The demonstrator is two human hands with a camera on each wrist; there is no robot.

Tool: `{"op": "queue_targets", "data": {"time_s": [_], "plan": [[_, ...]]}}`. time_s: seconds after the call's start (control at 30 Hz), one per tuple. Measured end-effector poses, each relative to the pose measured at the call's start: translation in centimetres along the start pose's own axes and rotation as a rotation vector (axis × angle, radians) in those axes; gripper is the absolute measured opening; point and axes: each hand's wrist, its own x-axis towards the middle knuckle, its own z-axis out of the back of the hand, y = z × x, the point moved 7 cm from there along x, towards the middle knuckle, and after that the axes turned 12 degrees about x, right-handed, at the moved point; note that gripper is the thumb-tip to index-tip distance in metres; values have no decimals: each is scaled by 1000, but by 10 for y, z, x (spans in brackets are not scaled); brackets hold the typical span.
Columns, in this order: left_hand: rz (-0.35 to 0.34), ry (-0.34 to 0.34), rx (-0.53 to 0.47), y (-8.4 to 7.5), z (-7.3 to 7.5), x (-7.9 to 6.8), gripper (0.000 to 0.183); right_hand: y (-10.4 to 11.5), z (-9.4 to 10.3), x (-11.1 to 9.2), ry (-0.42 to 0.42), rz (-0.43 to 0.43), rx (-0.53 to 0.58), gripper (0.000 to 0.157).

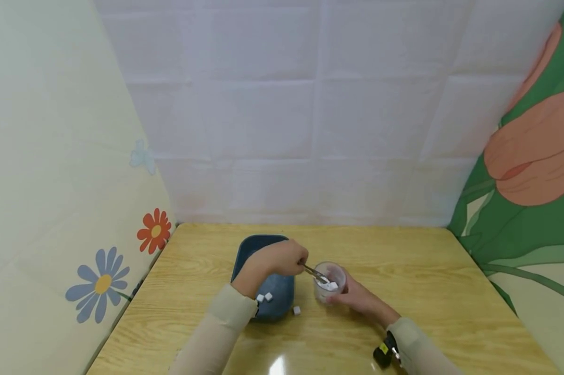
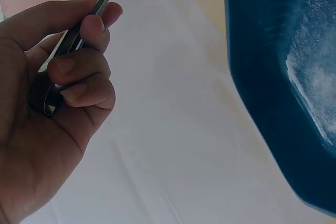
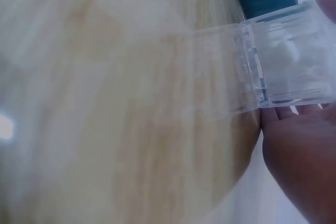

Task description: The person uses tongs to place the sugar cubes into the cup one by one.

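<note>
My left hand (image 1: 285, 258) holds a pair of metal tongs (image 1: 312, 271), its fingers curled round the handle in the left wrist view. The tips of the tongs reach into the mouth of a clear jar (image 1: 320, 296), among white cubes (image 1: 333, 286) that look like sugar cubes. Around the right side of the jar my right hand (image 1: 355, 297) has its fingers and thumb. In the right wrist view the jar (image 3: 294, 56) stands upright on the shiny tabletop, with pale contents showing through its wall. Part of the right hand is cut off there.
A dark blue bin (image 1: 286, 299) stands left of the jar, partly covered by the left forearm. Two white cubes (image 1: 264, 298) show inside it beside the sleeve. One loose cube (image 1: 297, 310) lies on the wooden table (image 1: 394, 255) between bin and jar. Printed cloths surround the table.
</note>
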Motion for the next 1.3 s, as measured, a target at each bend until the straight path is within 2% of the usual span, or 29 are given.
{"op": "queue_targets", "data": {"time_s": [0.2, 0.4, 0.57, 0.77, 0.87, 1.03, 1.13, 1.3], "plan": [[8, 6, 41, -3, -6, 4, 12, -1, 0, 0, 7, -2, -8, 85], [2, -22, 13, 2, 0, -3, 16, -1, 1, 1, 2, 6, -10, 86], [-4, -49, -35, 18, 8, -20, 23, -2, 0, 2, 4, 8, -24, 87], [45, -62, -49, 43, 13, -50, 23, -2, 0, 1, -15, -23, -36, 87], [73, -46, -47, 55, 10, -65, 24, 0, -1, 1, -20, -33, -38, 87], [128, -13, -26, 75, -5, -85, 27, 2, -2, -1, -14, -48, -23, 88], [153, 6, 4, 83, -16, -94, 28, 1, -2, -1, -11, -48, -17, 89], [192, 47, 2, 91, -34, -105, 23, 2, -2, -1, 0, -32, -20, 87]]}}
